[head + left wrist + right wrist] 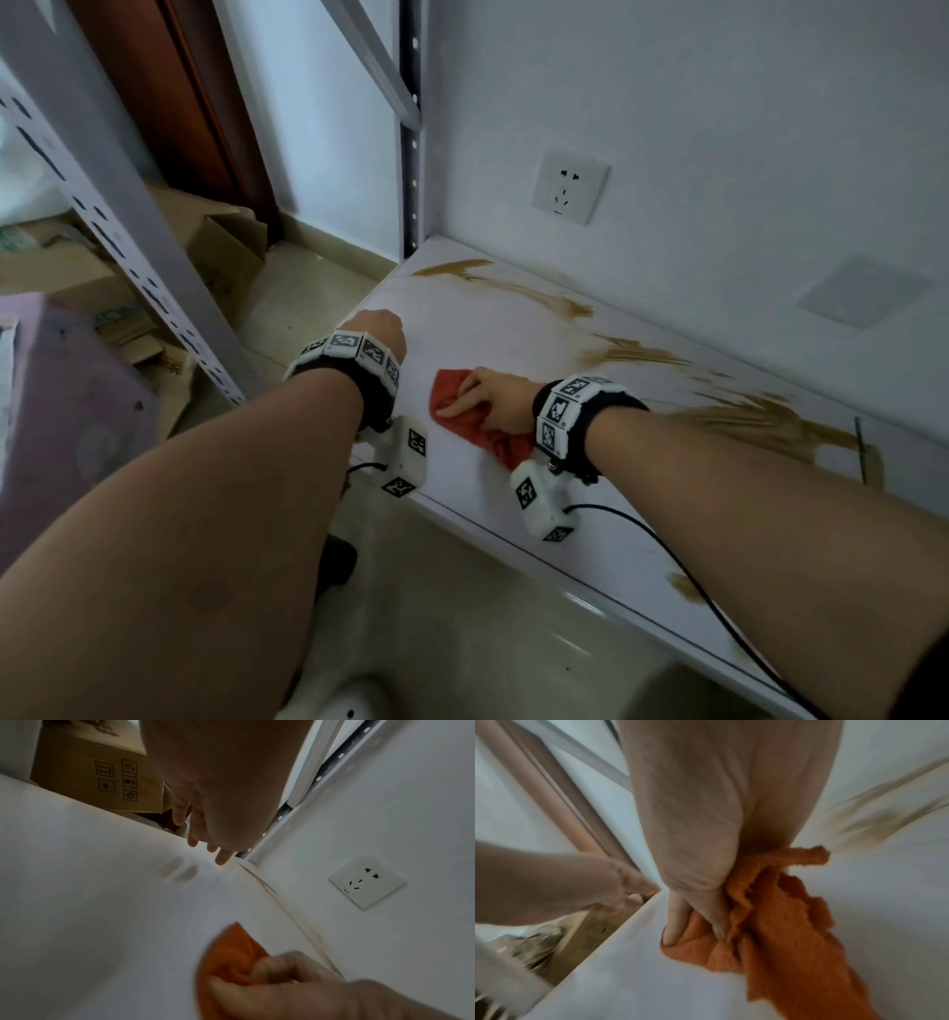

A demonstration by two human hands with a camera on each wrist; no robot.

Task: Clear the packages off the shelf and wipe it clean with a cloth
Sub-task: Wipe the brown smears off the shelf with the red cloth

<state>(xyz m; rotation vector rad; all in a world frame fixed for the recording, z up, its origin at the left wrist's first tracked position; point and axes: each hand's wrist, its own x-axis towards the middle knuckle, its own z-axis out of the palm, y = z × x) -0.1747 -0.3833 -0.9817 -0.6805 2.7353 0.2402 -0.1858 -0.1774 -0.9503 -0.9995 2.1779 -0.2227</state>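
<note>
The white shelf board carries brown smears along its back and right part. My right hand grips a bunched orange-red cloth and presses it onto the shelf's left half. In the right wrist view the thumb lies flat on the cloth, which is gathered under the palm. My left hand rests on the shelf's left end, and its fingertips touch the board near the edge and hold nothing. Cardboard boxes lie on the floor to the left.
A perforated grey upright stands at the front left and a dark post at the back left corner. The wall behind holds a socket. A purple object is at the far left. A black cable crosses the shelf's front edge.
</note>
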